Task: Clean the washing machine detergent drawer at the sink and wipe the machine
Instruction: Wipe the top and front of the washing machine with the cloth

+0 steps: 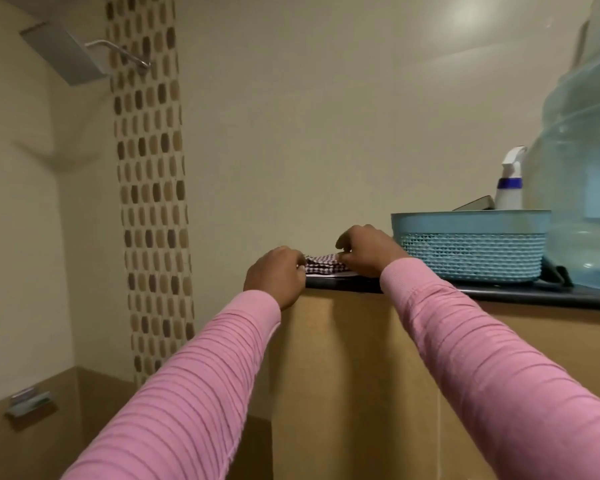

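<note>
A folded checked cloth [321,264], dark red and white, lies at the left end of a high dark ledge [499,294]. My left hand [277,273] grips its left edge at the ledge's corner. My right hand [368,249] pinches its right side from above. Both arms, in pink ribbed sleeves, reach up and forward. The washing machine, its drawer and the sink are out of view.
A light blue plastic basket [470,245] stands on the ledge right of the cloth, with a white spray bottle [510,181] behind it. A large blue water jug [584,168] fills the far right. A shower head [63,55] hangs at the upper left.
</note>
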